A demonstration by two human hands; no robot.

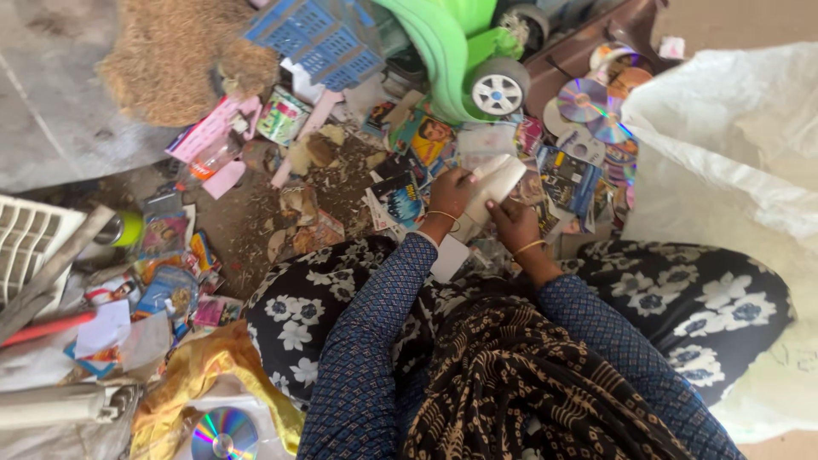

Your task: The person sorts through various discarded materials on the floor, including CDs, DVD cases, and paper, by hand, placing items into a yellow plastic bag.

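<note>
I sit on the floor with a heap of scrap in front of my knees. Both hands hold a white plastic piece [496, 181] above the pile. My left hand [449, 198] grips its left side and my right hand [514, 221] holds its lower right end. Each wrist wears a thin bangle. Under the hands lie printed paper packets and booklets [400, 198]. A flat white card [449, 257] rests by my left wrist.
Several shiny discs [588, 106] lie at the back right beside a big white sack [724, 145]. A green toy car [460, 60], blue plastic basket [319, 38] and brown fibre heap [175, 55] stand behind. A white grille [25, 238], yellow cloth [200, 375] and one disc [223, 434] lie at left.
</note>
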